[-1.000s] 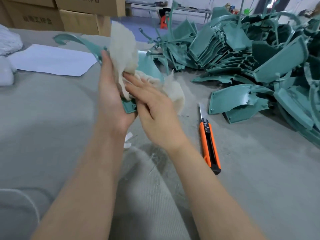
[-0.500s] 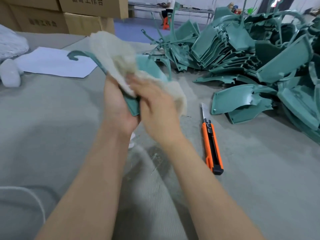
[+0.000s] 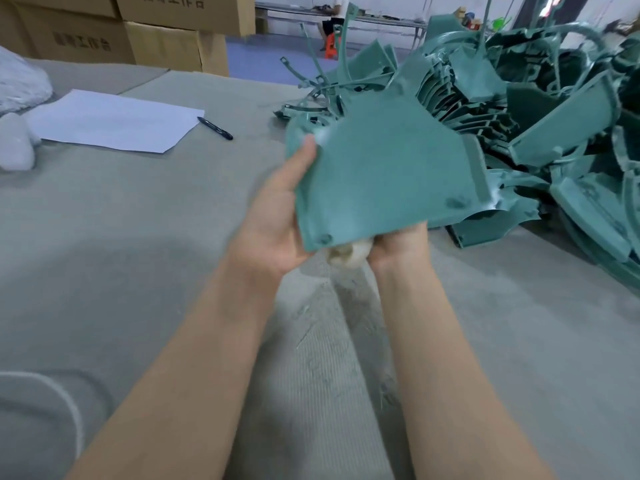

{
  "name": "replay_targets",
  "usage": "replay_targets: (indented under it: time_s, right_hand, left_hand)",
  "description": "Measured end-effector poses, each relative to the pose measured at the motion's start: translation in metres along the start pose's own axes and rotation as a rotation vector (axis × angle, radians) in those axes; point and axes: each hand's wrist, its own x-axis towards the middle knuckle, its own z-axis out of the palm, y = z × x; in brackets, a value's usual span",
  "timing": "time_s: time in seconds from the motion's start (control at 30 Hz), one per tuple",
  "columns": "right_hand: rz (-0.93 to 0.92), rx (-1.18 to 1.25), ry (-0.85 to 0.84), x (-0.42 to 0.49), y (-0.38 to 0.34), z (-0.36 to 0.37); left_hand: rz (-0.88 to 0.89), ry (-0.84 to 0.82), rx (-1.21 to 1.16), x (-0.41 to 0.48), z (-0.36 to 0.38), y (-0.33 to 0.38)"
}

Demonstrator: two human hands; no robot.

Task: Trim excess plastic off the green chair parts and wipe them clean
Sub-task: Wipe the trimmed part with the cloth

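Turned since a second ago, the flat green plastic chair panel (image 3: 388,174) is now facing the camera above the grey felt table (image 3: 138,237), the wadded cream cloth (image 3: 346,256) peeking out beneath it; the left hand (image 3: 277,230) is gripping its left edge, thumb in front, while the right hand (image 3: 398,247) is reaching underneath, fingers hidden, its grip impossible to tell

Print on the far-left cardboard boxes
The lower cardboard box (image 3: 81,43) carries dark Chinese characters ending 工作台; the upper box (image 3: 183,8) shows them cropped.
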Motion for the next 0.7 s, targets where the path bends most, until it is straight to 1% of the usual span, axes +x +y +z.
replay_targets:
  time_s: [0.07,0.13,0.17,0.2,0.23,0.3,0.33,0.4,0.47,0.5,0.53,0.57,0.6,0.63,0.67,0.7]
  right_hand:
    - [0.007,-0.098,-0.032,0.001,0.007,-0.002]
    - [-0.01,-0.184,-0.075,0.004,0.004,-0.005]
    - [-0.053,-0.266,-0.058,0.005,-0.001,-0.006]
    - [-0.092,-0.277,-0.06,0.008,-0.008,-0.008]
    - [-0.106,-0.232,-0.071,0.009,-0.016,-0.012]
    - [-0.095,-0.1,-0.071,0.011,-0.029,-0.018]
    - [-0.131,-0.16,-0.052,0.014,-0.031,-0.021]
    - [-0.323,-0.568,-0.037,0.01,-0.027,-0.016]
    - [-0.547,-0.987,-0.101,0.002,-0.012,-0.008]
    - [-0.607,-1.161,-0.11,0.001,-0.005,-0.006]
    - [-0.638,-1.279,-0.081,0.004,0.0,-0.005]
    - [-0.643,-1.33,-0.036,0.005,0.002,-0.005]
    - [-0.622,-1.303,-0.006,0.008,0.001,-0.006]
    - [-0.563,-1.203,-0.006,0.009,-0.001,-0.007]
    - [-0.486,-1.077,-0.03,0.01,-0.001,-0.006]
    - [-0.414,-0.988,-0.086,0.009,0.001,-0.004]
  left_hand:
    - [-0.101,0.043,0.127,0.003,0.001,-0.007]
    - [-0.096,0.121,0.142,0.005,0.0,-0.006]
    - [-0.057,0.16,0.108,0.006,-0.002,-0.003]
    - [-0.003,0.197,0.064,0.007,-0.004,0.001]
    - [0.061,0.239,0.04,0.008,-0.007,0.005]
    - [0.194,0.336,0.113,0.008,-0.011,0.012]
    - [0.245,0.39,0.207,0.008,-0.013,0.012]
    - [0.323,0.481,0.469,0.007,-0.013,0.008]
    - [0.461,0.545,0.79,0.007,-0.008,0.004]
    - [0.495,0.544,0.847,0.007,-0.007,0.001]
    - [0.476,0.505,0.804,0.007,-0.004,0.001]
    - [0.386,0.402,0.632,0.006,0.002,0.002]
    - [0.268,0.224,0.411,0.002,0.01,0.003]
    - [0.171,0.052,0.194,-0.001,0.017,0.002]
    - [0.122,-0.05,0.032,-0.003,0.022,0.0]
    - [0.117,-0.061,-0.053,-0.004,0.025,0.0]
